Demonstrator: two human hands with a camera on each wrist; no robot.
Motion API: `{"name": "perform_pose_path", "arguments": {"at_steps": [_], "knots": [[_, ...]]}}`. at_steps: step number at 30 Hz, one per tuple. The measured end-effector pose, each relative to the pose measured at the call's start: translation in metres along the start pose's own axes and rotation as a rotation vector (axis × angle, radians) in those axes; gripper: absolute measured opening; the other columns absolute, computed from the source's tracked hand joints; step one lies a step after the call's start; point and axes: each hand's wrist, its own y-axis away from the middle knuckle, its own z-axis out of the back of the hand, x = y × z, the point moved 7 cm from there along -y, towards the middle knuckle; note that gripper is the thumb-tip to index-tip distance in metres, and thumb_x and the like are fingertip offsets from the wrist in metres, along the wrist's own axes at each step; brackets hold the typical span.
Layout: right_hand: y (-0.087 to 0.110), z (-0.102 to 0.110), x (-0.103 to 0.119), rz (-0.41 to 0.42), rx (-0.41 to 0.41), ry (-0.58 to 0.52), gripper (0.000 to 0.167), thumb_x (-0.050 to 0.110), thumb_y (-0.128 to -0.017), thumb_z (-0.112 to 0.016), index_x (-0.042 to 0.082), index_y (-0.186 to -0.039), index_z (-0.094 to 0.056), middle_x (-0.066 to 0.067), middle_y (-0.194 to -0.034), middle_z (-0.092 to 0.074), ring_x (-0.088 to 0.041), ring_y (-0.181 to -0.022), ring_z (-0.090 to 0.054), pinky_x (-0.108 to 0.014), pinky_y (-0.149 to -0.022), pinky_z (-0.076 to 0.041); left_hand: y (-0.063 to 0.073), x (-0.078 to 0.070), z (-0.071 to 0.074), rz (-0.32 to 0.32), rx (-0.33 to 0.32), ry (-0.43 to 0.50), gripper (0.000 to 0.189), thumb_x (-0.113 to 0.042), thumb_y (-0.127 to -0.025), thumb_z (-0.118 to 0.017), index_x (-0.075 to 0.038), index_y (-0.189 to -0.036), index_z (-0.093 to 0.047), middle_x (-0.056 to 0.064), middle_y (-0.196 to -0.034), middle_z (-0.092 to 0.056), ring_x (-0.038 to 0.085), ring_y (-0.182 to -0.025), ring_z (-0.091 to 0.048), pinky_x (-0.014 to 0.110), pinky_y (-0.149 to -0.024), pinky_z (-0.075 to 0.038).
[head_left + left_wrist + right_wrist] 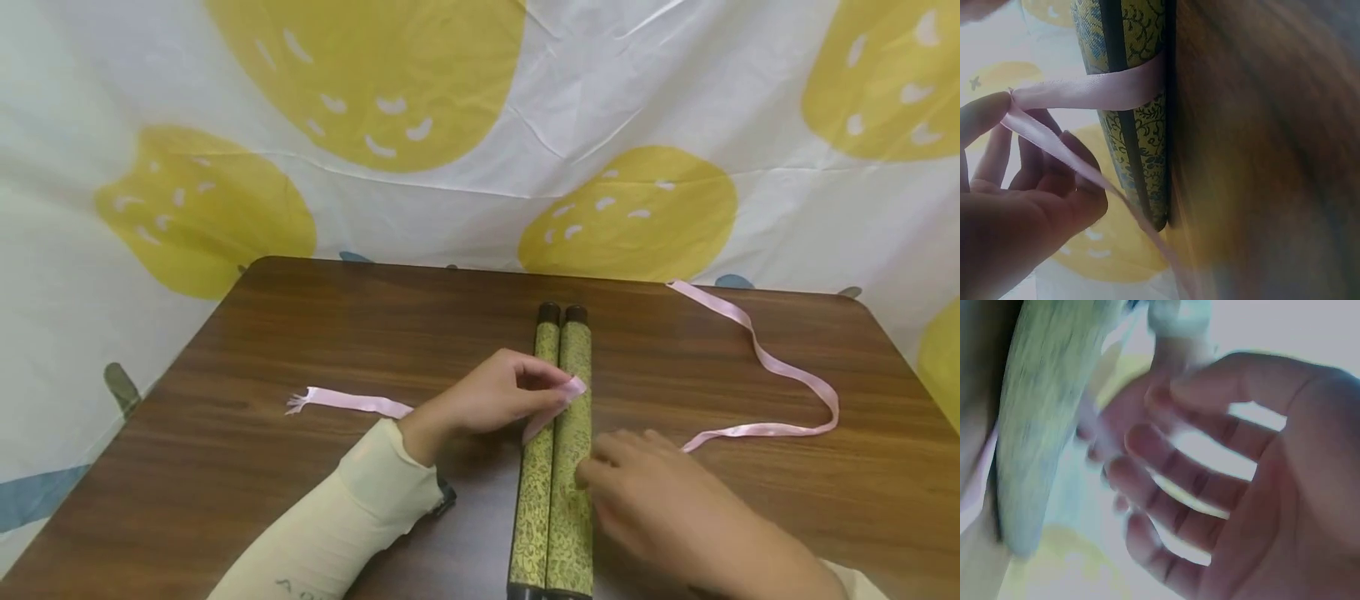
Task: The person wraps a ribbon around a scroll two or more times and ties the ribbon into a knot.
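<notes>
Two rolls of a scroll (572, 467), covered in yellow-green patterned brocade with dark end knobs, lie side by side on the table. My left hand (491, 393) is over the left roll and pinches a pink ribbon (573, 388) between thumb and forefinger. In the left wrist view the ribbon (1088, 92) passes around the roll, folds at the fingertips and trails back down. My right hand (660, 500), blurred, is beside the right roll with loosely bent fingers. Nothing shows between those fingers (1150, 494) in the right wrist view.
One frayed ribbon end (348, 401) lies left of the left wrist. A long ribbon tail (798, 377) curves across the right side of the brown wooden table (300, 333). Behind the table hangs a white cloth (442, 204) with yellow fruit shapes.
</notes>
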Motion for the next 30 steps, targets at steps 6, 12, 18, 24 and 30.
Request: {"name": "perform_pose_path", "arguments": {"at_steps": [6, 12, 18, 24, 30], "knots": [[0.003, -0.009, -0.069, -0.333, 0.152, -0.007, 0.018, 0.018, -0.079, -0.08, 0.02, -0.089, -0.065, 0.006, -0.081, -0.06, -0.016, -0.064, -0.06, -0.037, -0.051, -0.048, -0.004, -0.001, -0.001, -0.032, -0.016, 0.001, 0.021, -0.015, -0.091, -0.073, -0.005, -0.109, -0.072, 0.009, -0.099, -0.073, 0.005, -0.08, -0.063, 0.021, -0.072, -0.053], [0.003, -0.04, -0.089, -0.376, 0.292, -0.066, 0.018, 0.018, -0.077, -0.081, 0.021, -0.088, -0.066, 0.004, -0.084, -0.058, -0.016, -0.063, -0.056, -0.036, -0.052, -0.046, -0.001, 0.006, -0.001, 0.024, -0.019, 0.067, 0.029, -0.015, -0.09, -0.074, -0.007, -0.116, -0.064, 0.009, -0.095, -0.074, 0.008, -0.083, -0.066, 0.023, -0.076, -0.053], [-0.005, -0.046, -0.082, -0.296, 0.242, -0.03, 0.023, 0.008, -0.079, -0.073, 0.021, -0.069, -0.056, 0.004, -0.075, -0.054, -0.013, -0.055, -0.046, -0.033, -0.047, -0.04, 0.004, 0.005, 0.0, 0.049, -0.034, 0.055, 0.03, -0.02, -0.09, -0.075, -0.008, -0.117, -0.071, 0.007, -0.099, -0.077, 0.006, -0.085, -0.068, 0.023, -0.075, -0.054], [-0.008, -0.029, -0.074, -0.272, 0.217, -0.14, 0.019, 0.005, -0.076, -0.069, 0.021, -0.08, -0.059, 0.01, -0.068, -0.059, -0.007, -0.056, -0.052, -0.026, -0.05, -0.042, 0.004, 0.004, -0.001, 0.037, -0.059, 0.017, 0.016, -0.019, -0.09, -0.075, -0.009, -0.102, -0.077, 0.002, -0.106, -0.077, 0.003, -0.091, -0.067, 0.021, -0.079, -0.054], [0.001, -0.005, -0.072, -0.277, 0.188, -0.14, 0.017, 0.008, -0.08, -0.07, 0.021, -0.087, -0.062, 0.014, -0.064, -0.054, -0.003, -0.056, -0.049, -0.024, -0.049, -0.039, 0.0, 0.004, -0.01, 0.028, -0.038, 0.045, 0.017, -0.018, -0.092, -0.073, -0.006, -0.103, -0.074, 0.006, -0.108, -0.076, 0.004, -0.092, -0.068, 0.021, -0.082, -0.054]]}}
